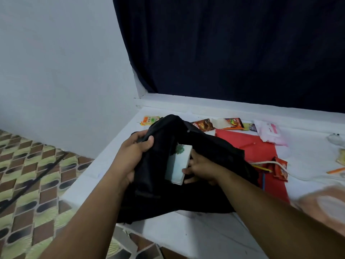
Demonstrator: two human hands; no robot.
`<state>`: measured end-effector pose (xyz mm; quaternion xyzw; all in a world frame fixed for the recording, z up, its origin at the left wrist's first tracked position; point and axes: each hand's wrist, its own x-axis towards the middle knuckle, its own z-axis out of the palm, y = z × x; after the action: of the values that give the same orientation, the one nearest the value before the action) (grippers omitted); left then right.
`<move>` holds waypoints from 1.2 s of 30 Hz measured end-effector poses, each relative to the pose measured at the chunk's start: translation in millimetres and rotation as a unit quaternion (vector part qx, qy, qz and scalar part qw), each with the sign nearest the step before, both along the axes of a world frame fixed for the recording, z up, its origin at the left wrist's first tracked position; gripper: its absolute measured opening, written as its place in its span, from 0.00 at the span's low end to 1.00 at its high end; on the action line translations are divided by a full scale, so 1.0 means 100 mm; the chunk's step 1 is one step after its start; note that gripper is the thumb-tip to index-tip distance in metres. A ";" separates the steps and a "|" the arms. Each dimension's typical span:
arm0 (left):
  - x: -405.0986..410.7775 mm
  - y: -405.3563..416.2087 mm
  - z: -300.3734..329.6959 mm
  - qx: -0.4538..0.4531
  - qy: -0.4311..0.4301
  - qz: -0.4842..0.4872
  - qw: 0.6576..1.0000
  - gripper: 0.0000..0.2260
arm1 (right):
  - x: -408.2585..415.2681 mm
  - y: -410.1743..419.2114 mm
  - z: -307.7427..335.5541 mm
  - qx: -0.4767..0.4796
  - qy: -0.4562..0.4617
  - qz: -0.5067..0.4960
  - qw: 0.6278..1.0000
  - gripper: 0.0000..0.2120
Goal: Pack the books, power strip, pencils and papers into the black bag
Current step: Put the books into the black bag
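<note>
Across the white counter, smooth and flat, with a dark navy curtain of soft, faintly ribbed cloth hanging behind. Off to the left, patterned floor in green and brown diamond shapes. Centre stage, black bag: limp, matte fabric slumped on the counter, mouth pulled open toward the camera. Beneath its right side, flat red folder, stiff and rectangular, lying on the counter. Going into the bag's opening, pale book, a thick slab with a bluish-white cover and a green blotch at its far end, tilted, far end already inside the mouth. Near the folder's right edge, white cord curling beside loose pencils, yellow, blue and orange, thin sticks touching the folder. Along the back, crinkled snack wrappers and a pink plastic packet.

Left hand, arm reaching in from below, fingers curled tight around a fold of the bag's rim, lifting it. Right hand, wrist bent inward, thumb and fingers pinching the book's near edge at the bag's mouth.
</note>
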<state>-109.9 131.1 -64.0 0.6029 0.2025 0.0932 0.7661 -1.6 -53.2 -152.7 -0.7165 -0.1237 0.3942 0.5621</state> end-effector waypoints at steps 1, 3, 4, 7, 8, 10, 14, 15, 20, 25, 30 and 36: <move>0.00 0.04 -0.03 -0.011 0.001 -0.005 1.000 0.12 | 0.00 -0.01 -0.03 0.001 -0.003 0.003 1.000 0.42; 0.01 0.08 -0.08 -0.026 0.003 -0.018 1.000 0.13 | -0.02 -0.02 -0.06 0.003 -0.015 -0.013 1.000 0.45; 0.01 0.10 -0.11 -0.028 0.004 -0.026 0.999 0.14 | -0.03 -0.02 -0.09 0.001 -0.023 -0.033 0.999 0.46; -0.01 0.10 -0.19 -0.030 0.008 -0.040 0.999 0.13 | -0.10 0.03 -0.23 -0.020 -0.046 -0.100 0.994 0.43; -0.01 0.10 -0.21 -0.030 0.009 -0.042 0.999 0.13 | -0.12 0.06 -0.28 -0.027 -0.056 -0.118 0.991 0.41; -0.01 0.10 -0.22 -0.031 0.010 -0.045 0.998 0.13 | -0.12 0.13 -0.34 -0.050 -0.080 -0.137 0.986 0.36; 0.00 0.15 -0.21 -0.027 0.008 -0.051 0.998 0.13 | -0.06 0.22 -0.34 -0.089 -0.094 -0.151 0.980 0.21; 0.01 0.15 -0.21 -0.025 0.007 -0.052 0.998 0.13 | -0.05 0.22 -0.35 -0.096 -0.093 -0.150 0.980 0.19; 0.04 0.11 -0.14 -0.008 -0.008 -0.067 0.998 0.12 | 0.01 0.26 -0.35 -0.111 -0.082 -0.146 0.980 0.14; 0.07 0.06 -0.12 0.004 -0.013 -0.076 0.997 0.12 | 0.01 0.28 -0.35 -0.061 -0.121 -0.139 0.981 0.17; 0.07 0.06 -0.12 0.002 -0.002 -0.079 0.997 0.12 | -0.01 0.27 -0.40 -0.076 -0.187 -0.043 0.979 0.33; 0.01 0.05 -0.09 0.006 -0.005 -0.078 0.997 0.12 | -0.01 0.27 -0.22 -0.125 -0.123 0.006 0.984 0.34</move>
<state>-109.1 136.5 -73.1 0.6206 0.1510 0.0375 0.7685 -2.6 -26.6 -174.4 -0.8234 -0.1460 0.3182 0.4466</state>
